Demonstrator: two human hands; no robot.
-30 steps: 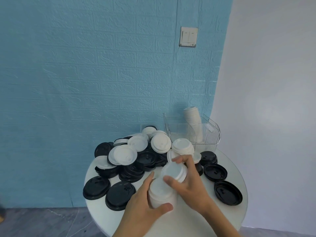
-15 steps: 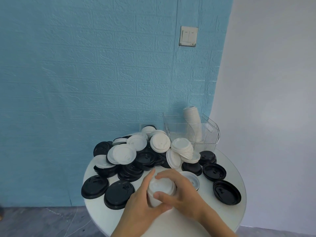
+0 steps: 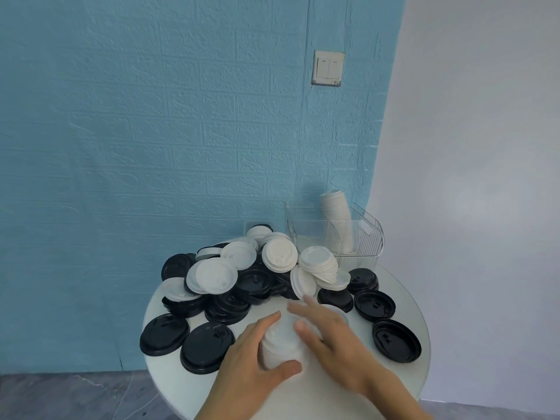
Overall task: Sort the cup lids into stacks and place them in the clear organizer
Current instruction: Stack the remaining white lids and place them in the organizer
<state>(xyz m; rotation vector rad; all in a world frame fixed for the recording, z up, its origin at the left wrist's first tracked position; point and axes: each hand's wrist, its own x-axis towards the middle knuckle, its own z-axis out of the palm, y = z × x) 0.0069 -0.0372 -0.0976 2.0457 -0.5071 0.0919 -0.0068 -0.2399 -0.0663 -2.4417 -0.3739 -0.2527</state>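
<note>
Left hand: our left hand [image 3: 257,356] curls round the short stack of white plastic cup lids [image 3: 280,344] at the near middle of the round white table [image 3: 406,298], thumb wrapped across the near side, fingers on the far left side.
Right hand: our right hand [image 3: 328,334] lies over the top and right side of the same stack with fingers spread and fairly straight, pressing rather than pinching.
Loose lids: we see a mixed heap of white and black round lids [image 3: 242,277] behind the hands; single black lids [image 3: 396,341] lie apart to the right.
Organizer: the clear plastic organizer [image 3: 363,237] stands at the far right of the table, holding a leaning white stack [image 3: 338,219].
</note>
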